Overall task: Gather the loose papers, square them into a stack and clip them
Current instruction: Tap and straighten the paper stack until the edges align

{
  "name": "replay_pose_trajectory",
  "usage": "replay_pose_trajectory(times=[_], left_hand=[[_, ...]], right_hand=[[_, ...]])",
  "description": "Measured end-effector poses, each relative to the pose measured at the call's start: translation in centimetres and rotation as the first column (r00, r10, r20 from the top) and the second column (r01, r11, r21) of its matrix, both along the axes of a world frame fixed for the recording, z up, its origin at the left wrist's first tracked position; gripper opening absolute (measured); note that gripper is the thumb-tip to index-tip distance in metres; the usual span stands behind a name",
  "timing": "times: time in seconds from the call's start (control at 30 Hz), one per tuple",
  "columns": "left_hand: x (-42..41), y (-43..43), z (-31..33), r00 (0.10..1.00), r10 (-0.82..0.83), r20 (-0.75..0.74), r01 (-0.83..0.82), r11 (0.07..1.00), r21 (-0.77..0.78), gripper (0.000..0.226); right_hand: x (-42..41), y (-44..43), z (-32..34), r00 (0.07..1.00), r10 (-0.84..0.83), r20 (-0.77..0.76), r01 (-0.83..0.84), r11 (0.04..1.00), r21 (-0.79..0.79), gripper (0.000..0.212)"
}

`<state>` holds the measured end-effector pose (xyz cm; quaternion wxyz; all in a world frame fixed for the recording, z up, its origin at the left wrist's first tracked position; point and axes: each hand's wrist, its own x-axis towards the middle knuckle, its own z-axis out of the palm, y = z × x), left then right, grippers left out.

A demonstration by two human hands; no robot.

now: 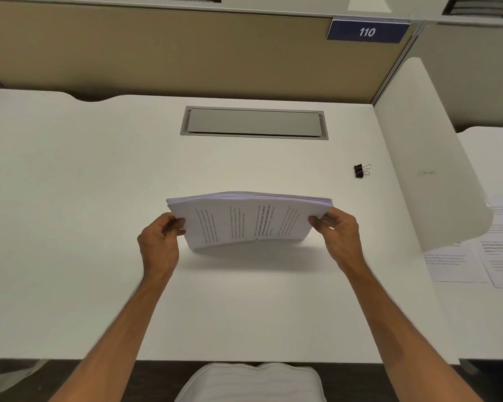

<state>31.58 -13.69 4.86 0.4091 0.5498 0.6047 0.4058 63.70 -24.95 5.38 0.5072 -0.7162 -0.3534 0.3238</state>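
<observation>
A stack of white printed papers stands on its long edge on the white desk, tilted toward me with the text running sideways. My left hand grips the stack's left end and my right hand grips its right end. The sheets bow slightly in the middle and their top edges look nearly even. A black binder clip with silver handles lies on the desk to the far right of the stack, apart from both hands.
A grey cable hatch is set into the desk behind the stack. A white side divider bounds the desk on the right; beyond it more printed sheets lie on the neighbouring desk. A tan partition with a "110" sign stands behind.
</observation>
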Motion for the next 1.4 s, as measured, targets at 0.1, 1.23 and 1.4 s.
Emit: replay_pose_trajectory(times=[0.1,1.23,1.4], left_hand=[[0.1,0.7,2.3,0.998,-0.006,-0.064,0.011,0.996,0.088,0.021],[8.4,2.0,16.9,0.739,-0.035,-0.673,0.53,0.646,0.549,0.039],[5.1,1.1,12.7,0.983,0.011,-0.183,0.064,0.915,0.399,0.084]], right_hand=[[1.1,0.1,2.0,0.997,0.066,0.028,-0.067,0.996,0.061,0.024],[-3.4,3.8,8.3,0.997,0.076,0.007,-0.076,0.987,0.142,0.024],[-1.9,3.5,8.0,0.986,0.076,-0.148,-0.046,0.979,0.199,0.029]])
